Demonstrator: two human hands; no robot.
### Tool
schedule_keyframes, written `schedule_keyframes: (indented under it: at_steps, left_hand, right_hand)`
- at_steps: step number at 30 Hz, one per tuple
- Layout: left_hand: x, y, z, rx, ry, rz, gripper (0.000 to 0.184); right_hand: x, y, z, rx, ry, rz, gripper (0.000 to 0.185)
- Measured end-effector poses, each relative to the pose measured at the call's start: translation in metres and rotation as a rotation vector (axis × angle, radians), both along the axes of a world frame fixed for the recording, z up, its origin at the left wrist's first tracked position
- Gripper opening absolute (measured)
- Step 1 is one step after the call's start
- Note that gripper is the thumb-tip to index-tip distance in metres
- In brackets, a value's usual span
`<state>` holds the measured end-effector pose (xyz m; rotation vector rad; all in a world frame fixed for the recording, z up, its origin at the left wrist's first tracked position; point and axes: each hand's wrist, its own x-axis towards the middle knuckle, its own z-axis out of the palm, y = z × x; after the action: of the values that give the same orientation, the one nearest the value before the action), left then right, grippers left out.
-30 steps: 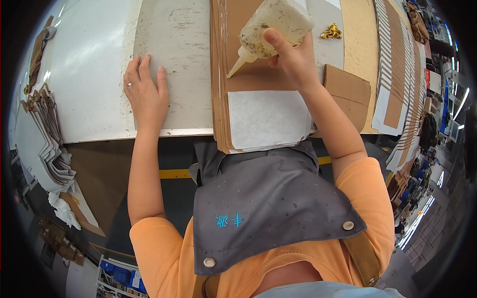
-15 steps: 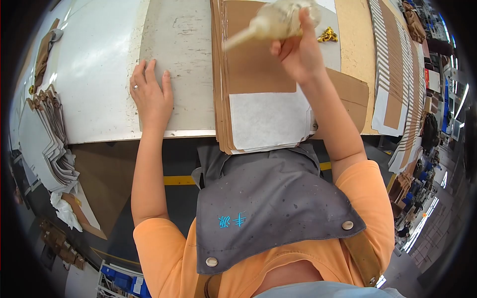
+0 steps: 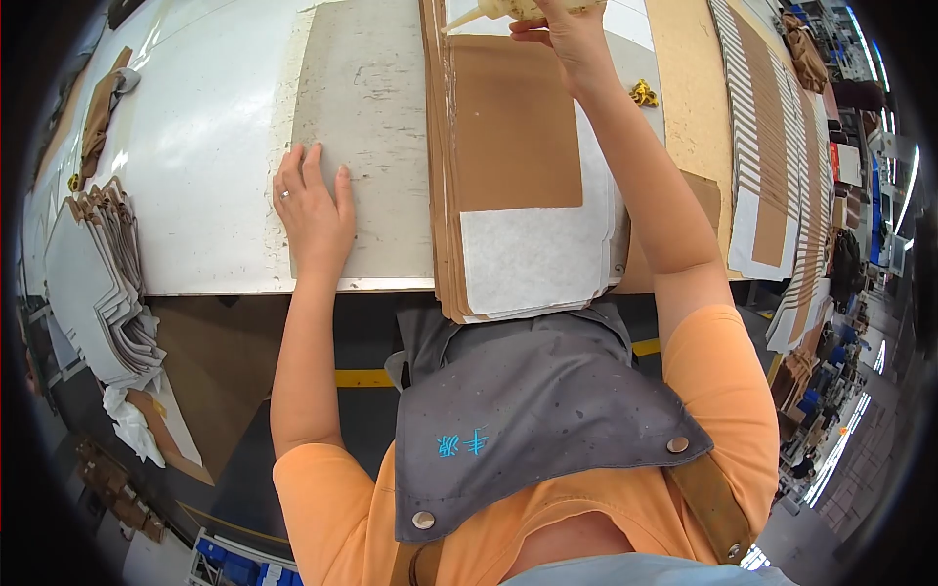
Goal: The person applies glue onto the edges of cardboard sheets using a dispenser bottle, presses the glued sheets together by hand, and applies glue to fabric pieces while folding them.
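My right hand [image 3: 576,44] is wrapped round a pale squeeze bottle [image 3: 500,8] with a long tapered nozzle, partly cut off by the top of the view. The nozzle tip points left and down, at the left edge of a stack of brown and white sheets [image 3: 518,127]. Whether the tip touches the stack cannot be made out. A light shiny line runs along that left edge. My left hand [image 3: 318,210], with a ring on one finger, rests on the grey board [image 3: 376,127] left of the stack, fingers spread and holding nothing.
A small yellow object [image 3: 643,94] lies right of the stack. Overlapping striped and brown pieces [image 3: 772,195] are fanned out farther right. Bent grey-white sheets [image 3: 93,283] hang in a pile at the left. The table's front edge [image 3: 215,292] is close to my body.
My right hand has carried the bottle farther up and away, and the nozzle now lies near the stack's left edge. The whole view has shifted slightly; my left hand still rests on the board.
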<state>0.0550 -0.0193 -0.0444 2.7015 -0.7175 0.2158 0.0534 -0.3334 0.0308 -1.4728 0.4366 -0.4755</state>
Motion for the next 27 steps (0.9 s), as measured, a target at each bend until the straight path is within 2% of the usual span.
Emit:
schedule_keyframes:
  at_steps: [7,13,16,19,22,27]
  left_hand:
    - [0.0,0.001,-0.001,0.005,0.005,-0.001,0.042]
    - [0.0,0.0,-0.001,0.003,-0.003,0.0,0.042]
    - [0.0,0.0,-0.002,0.004,-0.011,-0.002,0.042]
    - [0.0,0.0,-0.002,0.007,-0.013,0.004,0.042]
    - [0.0,0.0,-0.002,0.004,-0.017,0.001,0.042]
    - [0.001,0.001,-0.005,0.0,-0.049,-0.008,0.042]
  right_hand:
    - [-0.003,0.005,-0.012,-0.119,0.033,-0.035,0.042]
    - [-0.04,0.029,-0.008,-0.083,-0.002,0.009,0.038]
    - [-0.063,0.038,0.001,-0.106,0.184,0.119,0.033]
    - [-0.083,0.051,-0.008,-0.236,0.038,0.093,0.053]
    - [-0.099,0.059,-0.004,-0.159,0.075,0.163,0.072]
    - [-0.12,0.071,-0.006,-0.148,0.078,0.199,0.069]
